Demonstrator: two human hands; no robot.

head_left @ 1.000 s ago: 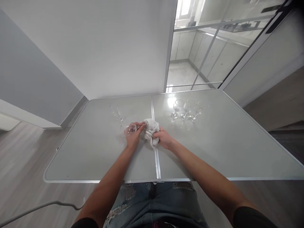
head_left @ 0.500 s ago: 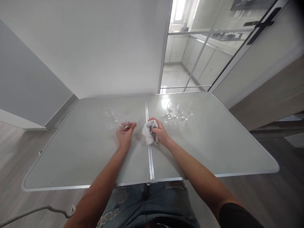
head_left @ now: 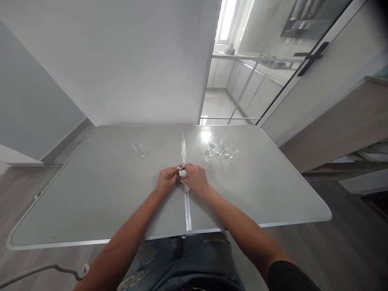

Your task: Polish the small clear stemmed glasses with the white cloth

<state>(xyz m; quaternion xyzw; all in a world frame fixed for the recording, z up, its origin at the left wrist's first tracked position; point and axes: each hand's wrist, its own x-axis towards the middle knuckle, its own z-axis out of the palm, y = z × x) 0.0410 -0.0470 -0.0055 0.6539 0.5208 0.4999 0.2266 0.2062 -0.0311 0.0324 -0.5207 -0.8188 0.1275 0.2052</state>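
Observation:
My two hands meet over the table's centre seam. My left hand point(head_left: 167, 179) is closed on a clear stemmed glass point(head_left: 181, 165), which tilts up between the hands; much of it is hidden by fingers. A white cloth point(head_left: 183, 173) is bunched in my right hand point(head_left: 195, 178) and pressed against the glass. Its lower end hangs below the fingers. To the right, three stemmed glasses stand close together: a round-bowled one point(head_left: 210, 146), a middle one point(head_left: 222, 148) and a right one point(head_left: 232, 150).
At the left of the pale table point(head_left: 91, 194) is another clear glass item point(head_left: 140, 149), too faint to make out fully. A white wall rises behind the table. A glass-paned door point(head_left: 242, 81) is at the back right. A grey cable point(head_left: 54, 266) is at the lower left.
My left hand has brought the glass rightward to the cloth, and my right hand has closed the cloth against it. The view has shifted slightly.

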